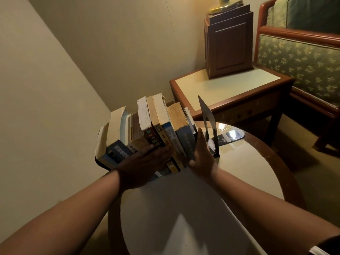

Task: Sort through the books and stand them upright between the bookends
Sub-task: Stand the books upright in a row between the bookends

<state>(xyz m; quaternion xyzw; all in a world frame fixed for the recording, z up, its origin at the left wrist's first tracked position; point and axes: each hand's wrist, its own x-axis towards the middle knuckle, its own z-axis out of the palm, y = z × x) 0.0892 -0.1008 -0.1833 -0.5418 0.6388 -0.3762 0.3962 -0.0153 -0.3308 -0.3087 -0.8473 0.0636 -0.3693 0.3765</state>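
Head view: the row of books (pixel 156 122) stands at 12 o'clock on the round table (pixel 184 199), running 9 to 3 and leaning left. The metal bookend (pixel 207 122) stands just off its 3 o'clock end. The right hand (pixel 202 153) is between them, flat against the end book. The left hand (pixel 145 159) lies open across the spines.

Worn paperback books (pixel 156 124) show yellowed and white page edges above spines of blue, dark red, tan and yellow. Beside them stands a glossy black metal bookend (pixel 205 115). The round table (pixel 279 162) has a cream top and a reddish-brown wooden rim, colours matched by the square side table (pixel 230 87). A dark brown panelled wooden box (pixel 230 43) carries a brass-gold lamp base (pixel 222 5). The red-brown-framed armchair (pixel 298 59) wears green fabric with a pale sprig pattern. The plain walls (pixel 55 70) are beige and the carpet (pixel 303 173) olive-tan.
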